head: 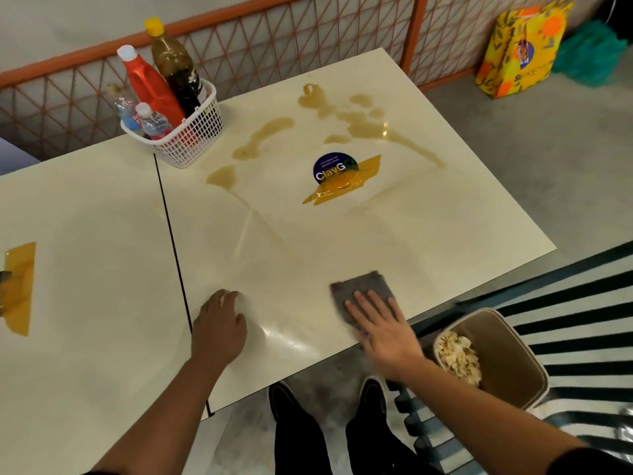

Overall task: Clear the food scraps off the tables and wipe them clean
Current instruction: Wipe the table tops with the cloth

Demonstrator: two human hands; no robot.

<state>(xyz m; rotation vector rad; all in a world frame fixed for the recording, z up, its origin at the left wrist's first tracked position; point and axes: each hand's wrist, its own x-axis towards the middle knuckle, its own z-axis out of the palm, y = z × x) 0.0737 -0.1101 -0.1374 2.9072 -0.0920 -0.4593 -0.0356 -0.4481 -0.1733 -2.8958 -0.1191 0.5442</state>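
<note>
Two cream tables stand side by side, the right table [428, 234] and the left table [85, 234]. Brown liquid spills [346, 114] spread over the far half of the right table. My right hand [380, 323] presses flat on a grey cloth [359, 286] near that table's front edge. My left hand [219, 323] rests on the same table near the gap between the tables, fingers curled down, holding nothing I can see. A beige bin [507, 365] with pale food scraps [459, 356] stands to the right of my right hand, below table level.
A white basket [195, 138] of sauce and water bottles sits at the far edge by the gap. A round blue sticker [334, 168] under yellow tape lies mid-table. A striped bench [565, 303] is at the right, a yellow bag [520, 49] on the floor beyond.
</note>
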